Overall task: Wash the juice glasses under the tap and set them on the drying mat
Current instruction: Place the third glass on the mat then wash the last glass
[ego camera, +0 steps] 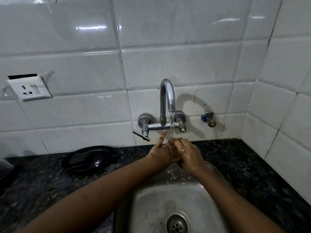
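White glazed wall tiles (176, 47) back a dark speckled stone bench (244, 165) with a round steel sink (151, 207) set into it, its drain (177, 225) at the bottom edge of the view. A chrome swan-neck tap (167, 96) is fixed to the wall above the sink, and a thin stream of water (172, 125) falls from its spout. Two bare forearms reach in from below and meet directly under the stream. The left hand (161, 153) wraps around what appears to be a clear juice glass (169, 147), of which only the rim and a curved edge show between the hands; its forefinger points up toward the tap while the other fingers stay curled on the glass. The right hand (189, 154), wet and shining, closes its fingers (178, 142) over the glass from the other side, right where the water lands. The glass is held above the back of the sink, clear of the basin floor. Drops spatter the basin wall below the hands. On the bench to the left lies a black shallow pan (89, 158), well apart from the sink. A white wall socket (29, 89) sits on the tiles at far left, and a small blue-capped valve (208, 118) juts from the wall to the right of the tap.
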Motion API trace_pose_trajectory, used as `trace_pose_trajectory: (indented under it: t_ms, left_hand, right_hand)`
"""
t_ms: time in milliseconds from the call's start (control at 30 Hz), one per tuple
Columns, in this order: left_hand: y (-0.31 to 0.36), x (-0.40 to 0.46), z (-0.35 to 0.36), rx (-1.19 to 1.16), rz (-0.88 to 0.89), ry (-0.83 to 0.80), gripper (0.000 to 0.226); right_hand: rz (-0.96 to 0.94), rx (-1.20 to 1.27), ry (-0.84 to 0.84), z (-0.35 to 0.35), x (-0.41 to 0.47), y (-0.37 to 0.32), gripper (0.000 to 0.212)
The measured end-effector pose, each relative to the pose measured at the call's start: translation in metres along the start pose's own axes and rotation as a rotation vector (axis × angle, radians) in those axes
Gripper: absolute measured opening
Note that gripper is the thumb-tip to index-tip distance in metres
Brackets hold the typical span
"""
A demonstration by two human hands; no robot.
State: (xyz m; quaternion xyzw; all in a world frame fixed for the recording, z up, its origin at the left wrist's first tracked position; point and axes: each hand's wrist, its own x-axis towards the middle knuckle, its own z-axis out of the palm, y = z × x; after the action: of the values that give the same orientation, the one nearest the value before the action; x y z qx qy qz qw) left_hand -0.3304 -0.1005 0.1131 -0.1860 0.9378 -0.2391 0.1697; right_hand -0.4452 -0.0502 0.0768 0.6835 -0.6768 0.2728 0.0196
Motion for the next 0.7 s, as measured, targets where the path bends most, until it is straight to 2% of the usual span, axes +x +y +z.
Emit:
trace_pose_trajectory:
  t_ms: [33,67,133,200,267,333,400,467,533,600,700]
  left_hand:
    - [0.0,0.003,0.001,-0.166,-0.018,-0.046,0.07]
    - [-0.002,0.004,-0.001,-0.448,-0.031,-0.098,0.069]
    - [-0.009,0.002,-0.005,-1.172,-0.053,-0.119,0.056]
    - [-0.013,-0.003,-0.005,-1.737,-0.087,0.03,0.049]
    - [-0.013,-0.006,0.003,-2.081,-0.108,0.167,0.057]
    - [-0.005,-0.007,0.013,-2.281,-0.167,0.251,0.058]
    - [0.004,-0.007,0.025,-2.351,-0.27,0.318,0.039]
    - [0.012,-0.006,0.037,-2.382,-0.396,0.323,0.026]
    - [0.018,-0.004,0.045,-2.395,-0.493,0.279,0.024]
    - [0.022,-0.002,0.049,-2.404,-0.581,0.241,0.025]
    - [0.027,0.002,0.047,-2.494,-0.594,0.248,0.032]
  right_hand:
    - [0.015,-0.001,-0.009,-0.001,0.0,0.003,0.073]
    - [0.048,0.013,-0.032,-0.001,-0.001,0.007,0.075]
    - [0.115,0.082,-0.043,0.002,-0.002,0.015,0.08]
    - [0.175,0.114,-0.002,0.002,-0.001,0.02,0.079]
    - [0.2,0.023,0.017,-0.002,0.001,0.024,0.075]
    - [0.148,-0.163,0.045,-0.008,0.003,0.028,0.067]
    - [0.031,-0.349,0.086,-0.013,0.003,0.029,0.058]
    - [-0.083,-0.503,0.095,-0.015,0.004,0.031,0.059]
    - [-0.195,-0.63,0.149,-0.018,0.007,0.033,0.061]
    - [-0.277,-0.723,0.201,-0.021,0.008,0.031,0.055]
    - [-0.297,-0.795,0.265,-0.016,0.008,0.029,0.054]
